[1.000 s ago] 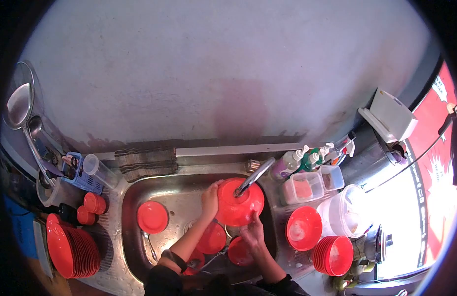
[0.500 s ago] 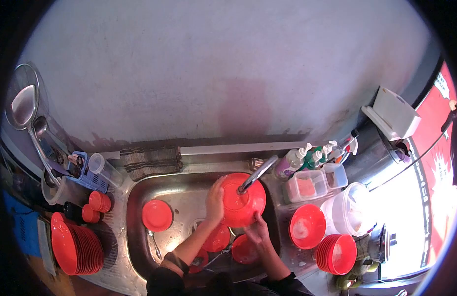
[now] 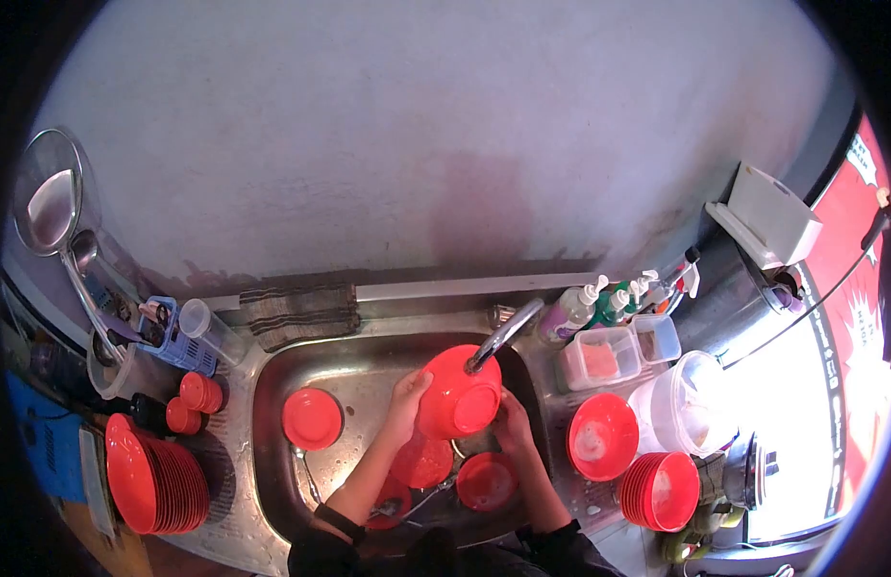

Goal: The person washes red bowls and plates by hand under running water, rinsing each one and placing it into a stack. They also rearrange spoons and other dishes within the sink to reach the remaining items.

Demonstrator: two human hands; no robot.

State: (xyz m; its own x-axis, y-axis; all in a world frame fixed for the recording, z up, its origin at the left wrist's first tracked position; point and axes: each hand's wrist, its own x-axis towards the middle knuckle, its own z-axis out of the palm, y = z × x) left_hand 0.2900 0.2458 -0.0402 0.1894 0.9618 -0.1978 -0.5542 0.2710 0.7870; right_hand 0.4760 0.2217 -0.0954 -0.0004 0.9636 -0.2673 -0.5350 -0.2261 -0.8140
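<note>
Under the faucet (image 3: 506,337), a red bowl (image 3: 450,394) is tilted so that its outer side and round foot show. My left hand (image 3: 407,396) is closed on the bowl's left edge. At its right edge is my right hand (image 3: 510,420), closed on the rim, with its fingers partly hidden behind the bowl. Below, in the metal sink (image 3: 272,481), lie a small red plate (image 3: 312,419) at the left, a red bowl (image 3: 487,482) at the right, and other red dishes. A spoon (image 3: 308,473) rests beside the plate.
On the left counter stand stacked red plates (image 3: 157,481), small red cups (image 3: 200,392) and a blue basket (image 3: 191,337). At the right are soapy red bowls (image 3: 601,438), plastic containers (image 3: 599,358) and pump bottles (image 3: 569,313). A striped cloth (image 3: 299,315) hangs behind the sink.
The bowl has turned from showing its inside to showing its outside and foot, and has shifted slightly left. Both hands stay on it.
</note>
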